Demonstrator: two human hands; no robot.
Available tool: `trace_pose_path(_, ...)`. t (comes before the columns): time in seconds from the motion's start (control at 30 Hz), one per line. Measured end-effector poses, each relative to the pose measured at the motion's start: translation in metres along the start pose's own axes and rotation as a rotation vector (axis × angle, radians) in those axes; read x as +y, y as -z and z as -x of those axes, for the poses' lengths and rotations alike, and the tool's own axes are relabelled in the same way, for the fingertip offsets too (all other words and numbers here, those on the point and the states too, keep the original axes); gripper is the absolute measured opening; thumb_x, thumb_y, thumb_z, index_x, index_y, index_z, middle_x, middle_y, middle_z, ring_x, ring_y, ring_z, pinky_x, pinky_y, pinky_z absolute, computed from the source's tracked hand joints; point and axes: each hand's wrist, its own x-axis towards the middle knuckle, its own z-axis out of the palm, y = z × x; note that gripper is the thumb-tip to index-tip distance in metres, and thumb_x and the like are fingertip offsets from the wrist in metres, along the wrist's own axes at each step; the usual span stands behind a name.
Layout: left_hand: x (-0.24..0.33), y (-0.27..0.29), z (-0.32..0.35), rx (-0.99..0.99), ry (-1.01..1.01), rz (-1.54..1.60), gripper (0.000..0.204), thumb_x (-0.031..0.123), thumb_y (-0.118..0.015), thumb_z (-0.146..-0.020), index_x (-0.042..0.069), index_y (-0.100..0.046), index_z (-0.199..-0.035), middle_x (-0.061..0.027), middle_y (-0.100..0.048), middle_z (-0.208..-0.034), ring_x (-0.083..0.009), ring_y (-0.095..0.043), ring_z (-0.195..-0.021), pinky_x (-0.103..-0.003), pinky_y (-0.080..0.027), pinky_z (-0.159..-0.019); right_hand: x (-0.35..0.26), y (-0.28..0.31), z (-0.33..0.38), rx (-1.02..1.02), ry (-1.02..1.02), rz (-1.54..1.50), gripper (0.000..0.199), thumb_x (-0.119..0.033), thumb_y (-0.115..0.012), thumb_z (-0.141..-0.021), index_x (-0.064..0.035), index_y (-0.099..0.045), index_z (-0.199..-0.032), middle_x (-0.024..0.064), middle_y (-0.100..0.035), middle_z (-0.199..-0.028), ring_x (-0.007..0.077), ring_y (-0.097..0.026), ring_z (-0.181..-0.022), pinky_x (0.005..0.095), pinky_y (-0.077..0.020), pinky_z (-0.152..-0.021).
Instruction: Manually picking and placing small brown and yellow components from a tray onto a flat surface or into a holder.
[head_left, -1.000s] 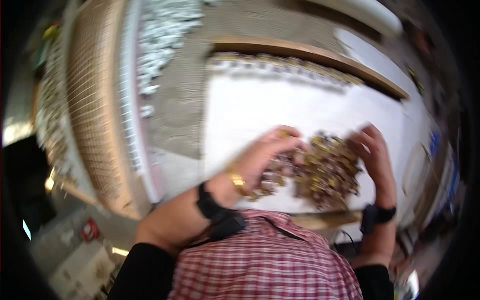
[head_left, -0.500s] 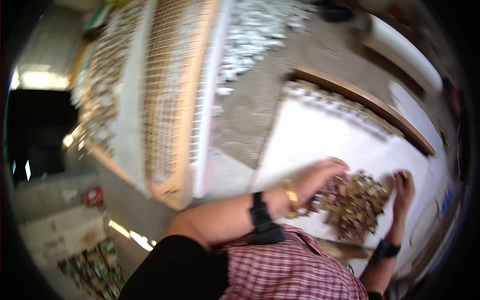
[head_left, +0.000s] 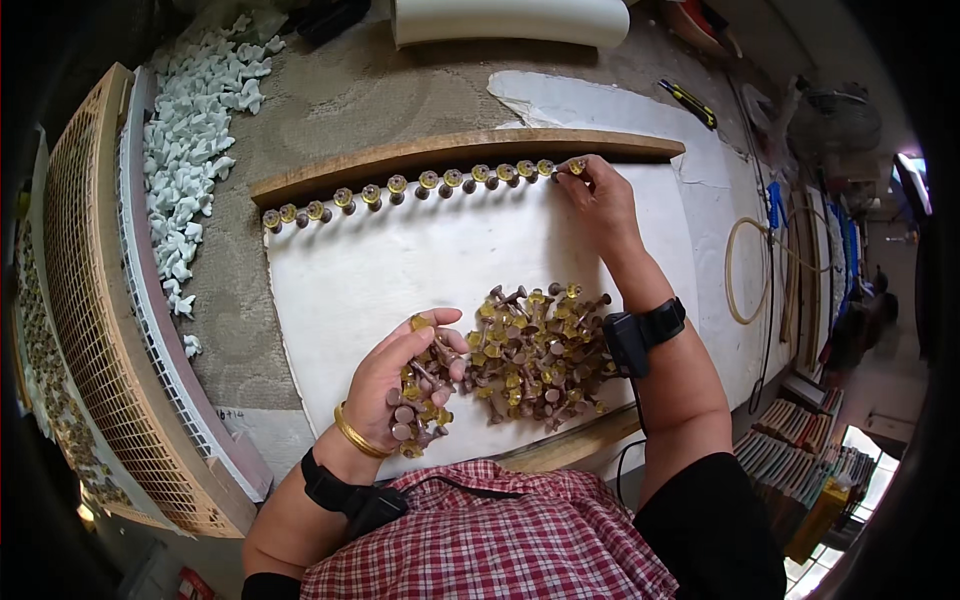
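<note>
My right hand [head_left: 606, 208] pinches a small piece with a yellow flower-like top [head_left: 577, 167] at the right end of a row of similar pieces [head_left: 397, 186]. These stand upright, yellow tops up on brown stems, along a wooden strip [head_left: 450, 152] at the far edge of a white sheet [head_left: 370, 275]. My left hand [head_left: 378, 378], palm up and fingers curled, cradles several loose pieces [head_left: 403, 414] with brown stems and round flat ends. Beside it, a tangled pile of the same pieces [head_left: 535, 355] lies on the sheet, close to my body.
White shaped pieces [head_left: 190, 150] lie heaped at the far left, by a wooden tray with a grid [head_left: 85, 290]. A white roll [head_left: 510, 22] lies at the back. A yellow and black utility knife [head_left: 688, 103] rests at the far right, above a coiled hose [head_left: 735, 270].
The view has turned and sharpened. Both hands were at the pile; my right hand has gone to the row's right end with a piece, and my left has drawn off leftward holding several.
</note>
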Motion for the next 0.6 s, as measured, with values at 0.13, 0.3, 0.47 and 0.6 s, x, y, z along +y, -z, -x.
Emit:
trace_pose_path(0.13,0.000,0.002,0.000,-0.018,-0.009,-0.011,0.038,0.020,-0.046,-0.102,0.000,-0.049,-0.134,-0.0114,-0.061,-0.105,-0.0148,-0.061,-0.082,-0.023,-0.053,-0.057,0.000,-0.003,-0.003,0.009,0.052,0.065,0.012,-0.005,-0.070,-0.088,0.0014,-0.061,-0.092,0.0161,-0.063,-0.088,0.0306,-0.060,-0.077,0.0371,-0.0483,-0.072)
trace_pose_path(0.3,0.001,0.005,0.000,-0.071,-0.013,0.037,0.040,0.019,-0.045,-0.101,0.000,-0.047,-0.135,-0.0124,-0.061,-0.107,-0.0150,-0.061,-0.084,-0.023,-0.052,-0.057,0.004,-0.009,-0.004,0.032,0.108,0.143,0.013,-0.005,-0.070,-0.087,0.0010,-0.059,-0.091,0.0156,-0.060,-0.088,0.0322,-0.059,-0.079,0.0391,-0.0479,-0.073)
trace_pose_path(0.47,-0.002,0.004,-0.002,-0.029,0.004,0.041,0.041,0.018,-0.045,-0.100,-0.003,-0.045,-0.136,-0.0134,-0.062,-0.104,-0.0196,-0.061,-0.081,-0.025,-0.051,-0.054,0.004,-0.009,-0.001,0.070,0.127,0.198,0.013,-0.005,-0.071,-0.086,-0.0008,-0.062,-0.093,0.0150,-0.059,-0.091,0.0333,-0.058,-0.081,0.0389,-0.0485,-0.074)
trace_pose_path(0.6,-0.002,0.003,0.000,-0.021,0.025,0.023,0.041,0.017,-0.044,-0.100,-0.003,-0.045,-0.136,-0.0137,-0.062,-0.105,-0.0197,-0.061,-0.081,-0.025,-0.051,-0.054,0.001,0.010,0.009,0.104,0.162,0.226,0.016,-0.005,-0.073,-0.083,-0.0018,-0.065,-0.097,0.0129,-0.060,-0.092,0.0283,-0.060,-0.080,0.0365,-0.0502,-0.074)
